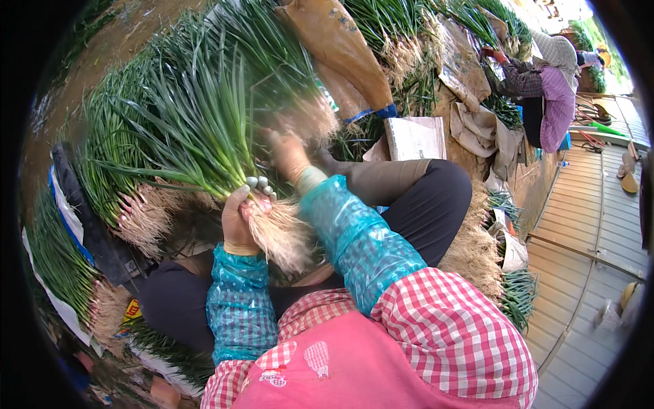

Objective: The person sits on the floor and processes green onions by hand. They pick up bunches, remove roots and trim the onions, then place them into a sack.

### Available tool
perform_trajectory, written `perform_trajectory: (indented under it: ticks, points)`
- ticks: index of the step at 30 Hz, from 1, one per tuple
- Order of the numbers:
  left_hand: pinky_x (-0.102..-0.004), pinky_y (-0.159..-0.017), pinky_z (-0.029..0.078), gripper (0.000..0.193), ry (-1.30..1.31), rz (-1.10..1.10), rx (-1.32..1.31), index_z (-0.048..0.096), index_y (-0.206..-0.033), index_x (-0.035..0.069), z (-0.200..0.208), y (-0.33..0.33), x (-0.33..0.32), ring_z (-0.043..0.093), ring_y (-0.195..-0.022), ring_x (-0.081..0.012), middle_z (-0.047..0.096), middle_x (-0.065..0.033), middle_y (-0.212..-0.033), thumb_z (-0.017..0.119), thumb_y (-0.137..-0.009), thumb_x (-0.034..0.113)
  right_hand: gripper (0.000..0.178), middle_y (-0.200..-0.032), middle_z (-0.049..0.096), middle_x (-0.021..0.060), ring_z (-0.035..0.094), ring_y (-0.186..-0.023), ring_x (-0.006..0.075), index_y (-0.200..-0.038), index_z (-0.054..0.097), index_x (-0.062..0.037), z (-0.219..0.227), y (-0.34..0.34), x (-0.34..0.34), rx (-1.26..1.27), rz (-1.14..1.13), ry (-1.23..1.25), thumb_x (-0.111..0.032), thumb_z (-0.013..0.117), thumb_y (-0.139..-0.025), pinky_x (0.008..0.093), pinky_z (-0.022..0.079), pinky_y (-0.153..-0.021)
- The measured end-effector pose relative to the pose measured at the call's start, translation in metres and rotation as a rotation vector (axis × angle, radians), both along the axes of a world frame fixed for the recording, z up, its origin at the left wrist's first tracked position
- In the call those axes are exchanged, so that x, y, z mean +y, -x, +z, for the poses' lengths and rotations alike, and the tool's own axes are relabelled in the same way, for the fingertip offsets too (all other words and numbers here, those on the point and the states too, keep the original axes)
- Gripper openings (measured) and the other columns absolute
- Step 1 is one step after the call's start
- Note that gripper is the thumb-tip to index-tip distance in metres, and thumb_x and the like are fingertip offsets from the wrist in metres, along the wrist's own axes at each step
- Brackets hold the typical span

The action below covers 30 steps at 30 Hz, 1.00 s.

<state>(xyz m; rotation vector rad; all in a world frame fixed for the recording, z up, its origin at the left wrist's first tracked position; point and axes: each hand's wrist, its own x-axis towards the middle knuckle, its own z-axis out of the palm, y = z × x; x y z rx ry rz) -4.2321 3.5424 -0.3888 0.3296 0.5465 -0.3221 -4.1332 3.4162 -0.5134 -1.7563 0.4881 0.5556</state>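
My left hand (237,219), in a thin pale glove with grey fingertips, is closed around a bunch of green onions (228,146) just above the roots. The long leaves fan up and to the left, and the pale stringy roots hang below my fist. Beside the bunch, my right hand (289,157) is smeared by motion, so its fingers cannot be read. It is nearest to the blurred roots of another heap of green onions (310,119). Blue translucent sleeve covers wrap both my forearms.
More green onions (112,160) lie in heaps at the left. A brown sheet (334,51) and a white box (417,138) are beyond my bent knee. At the far right, a person in a purple checked top (558,102) handles onions. Corrugated panels (579,218) line the right.
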Motion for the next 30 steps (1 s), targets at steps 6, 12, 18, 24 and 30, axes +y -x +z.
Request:
perform_trajectory:
  ticks: [6, 12, 18, 24, 30]
  points:
    - [-0.0381, -0.083, 0.05, 0.026, -0.001, -0.039, -0.038, 0.058, -0.106, 0.001, -0.008, 0.006, 0.009, 0.058, -0.09, -0.0248, 0.061, -0.0176, -0.108, 0.056, -0.086, 0.018, 0.045, -0.07, 0.061, 0.0069, 0.05, -0.057, 0.017, -0.085, 0.062, 0.0003, 0.074, 0.005, 0.018, 0.013, 0.107, -0.369, -0.039, 0.045, -0.096, 0.0318, 0.041, -0.057]
    - [-0.0332, -0.082, 0.045, 0.024, 0.182, -0.02, -0.257, 0.05, -0.101, 0.007, 0.008, -0.003, 0.004, 0.05, -0.092, -0.0191, 0.052, -0.0084, -0.101, 0.06, -0.083, 0.019, 0.025, -0.084, 0.065, 0.0192, 0.062, -0.077, 0.0342, -0.087, 0.064, -0.001, -0.014, 0.024, 0.027, -0.106, 0.554, 0.008, -0.022, 0.051, -0.086, 0.0402, 0.049, -0.068]
    - [-0.0475, -0.096, 0.041, 0.041, 0.096, 0.083, -0.347, 0.048, -0.111, 0.005, 0.039, 0.0, 0.007, 0.052, -0.107, -0.0299, 0.054, -0.0171, -0.114, 0.063, -0.078, 0.024, 0.045, -0.109, 0.065, 0.016, 0.061, -0.101, 0.0245, -0.109, 0.065, -0.0036, 0.032, 0.046, -0.012, 0.411, 1.604, 0.117, -0.04, 0.056, -0.085, 0.0416, 0.046, -0.085]
    - [-0.0449, -0.103, 0.039, 0.063, -0.045, 0.145, -0.198, 0.035, -0.137, 0.002, 0.011, -0.017, -0.005, 0.056, -0.103, -0.0233, 0.059, -0.0127, -0.108, 0.061, -0.084, 0.023, 0.032, -0.085, 0.067, 0.0176, 0.064, -0.078, 0.0367, -0.103, 0.063, -0.0117, 0.016, -0.04, -0.081, -0.277, 0.287, 0.848, -0.036, 0.058, -0.082, 0.0449, 0.05, -0.074]
    - [-0.0382, -0.093, 0.045, 0.047, -0.004, 0.055, -0.02, 0.049, -0.125, -0.004, -0.017, -0.021, -0.006, 0.056, -0.098, -0.0239, 0.06, -0.0122, -0.106, 0.06, -0.087, 0.022, 0.023, -0.078, 0.066, 0.0172, 0.064, -0.073, 0.035, -0.09, 0.067, -0.0116, 0.05, -0.015, -0.076, -0.387, 0.398, 0.685, -0.032, 0.06, -0.082, 0.0436, 0.05, -0.067]
